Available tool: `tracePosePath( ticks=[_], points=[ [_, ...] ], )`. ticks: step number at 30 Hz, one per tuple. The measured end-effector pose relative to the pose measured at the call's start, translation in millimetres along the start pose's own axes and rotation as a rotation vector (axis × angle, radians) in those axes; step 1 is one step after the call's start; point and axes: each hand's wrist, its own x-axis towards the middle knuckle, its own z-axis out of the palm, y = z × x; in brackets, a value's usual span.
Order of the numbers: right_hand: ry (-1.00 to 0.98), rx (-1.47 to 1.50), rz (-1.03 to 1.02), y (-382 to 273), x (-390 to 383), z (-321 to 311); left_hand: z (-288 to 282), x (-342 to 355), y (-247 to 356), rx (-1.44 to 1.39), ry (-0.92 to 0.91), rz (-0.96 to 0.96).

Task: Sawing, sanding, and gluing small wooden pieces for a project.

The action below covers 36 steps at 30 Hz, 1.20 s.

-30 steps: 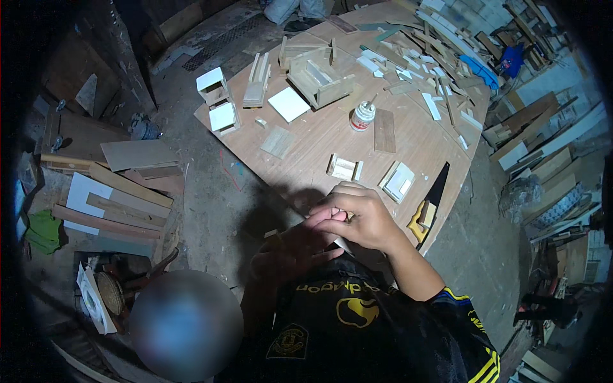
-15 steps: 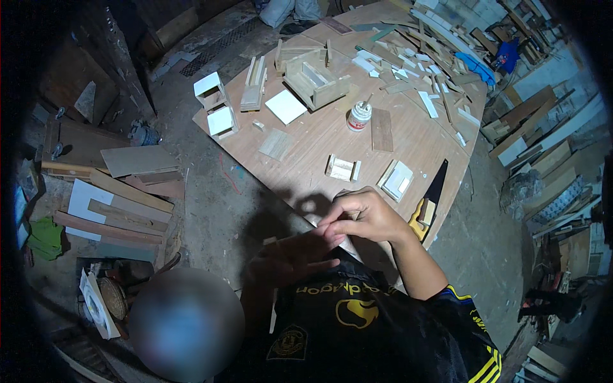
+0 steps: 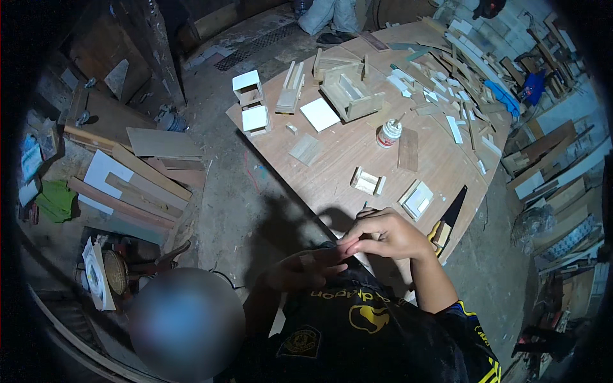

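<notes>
Right hand (image 3: 382, 237): curled at the near edge of the counter (image 3: 357, 150), fingers bent, fingertips pinching a thin pale strip (image 3: 365, 260) that shows just under them.
Left hand (image 3: 300, 271): in shadow below the right hand, fingers stretched toward it and touching its fingertips; whether it grips the strip I cannot tell.
Strip: between the two hands, at the counter's near edge, mostly hidden by the fingers.
Pencil (image 3: 364, 206): a thin dark tip sticks up just behind the right hand's knuckles.
Saw (image 3: 447, 222): lies on the counter just right of the right hand, dark blade pointing away, yellow-and-black handle near the wrist.
Small frames: one open wooden frame (image 3: 368, 182) and one shallow square tray (image 3: 417, 199) lie just beyond the right hand; both show only their own bases inside.
Glue bottle (image 3: 388, 133): white, upright, mid-counter, beside a flat brown board (image 3: 407, 149).
White boxes: two small open boxes (image 3: 249, 88) (image 3: 255, 119) at the counter's left corner; contents too dark to tell.
Wooden box (image 3: 351, 96): larger, open-topped, far side, with dividers inside; a white square panel (image 3: 319, 114) lies beside it.
Offcuts (image 3: 447, 83): many short sticks scattered over the far right of the counter.
Floor (image 3: 236, 198): boards (image 3: 134, 185) stacked at the left.
</notes>
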Motion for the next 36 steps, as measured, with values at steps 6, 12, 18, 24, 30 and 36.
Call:
tracePosePath(
  ticks=[6,12,18,24,30,36],
  points=[
    [-0.189,-0.021,0.086,-5.1,-5.8,-13.3,-3.6,5.2,5.3,-0.015,-0.161,0.005],
    [-0.180,0.059,0.033,8.1,-11.5,-11.6,7.7,3.1,8.6,-0.016,-0.044,0.029],
    [0.021,0.000,0.365,22.2,-10.0,10.0,-31.4,-33.3,-0.1,0.460,0.572,0.022],
    [0.024,-0.320,0.342,67.3,-18.9,44.8,-10.3,-12.8,-0.5,0.689,0.972,-0.021],
    [0.259,-0.183,0.318,82.0,-17.1,61.2,-8.0,-15.0,-4.3,0.910,1.068,-0.127],
    [0.391,-0.076,0.223,95.2,-27.7,68.3,-25.7,-14.8,-14.7,0.748,0.940,0.032]
  ],
)
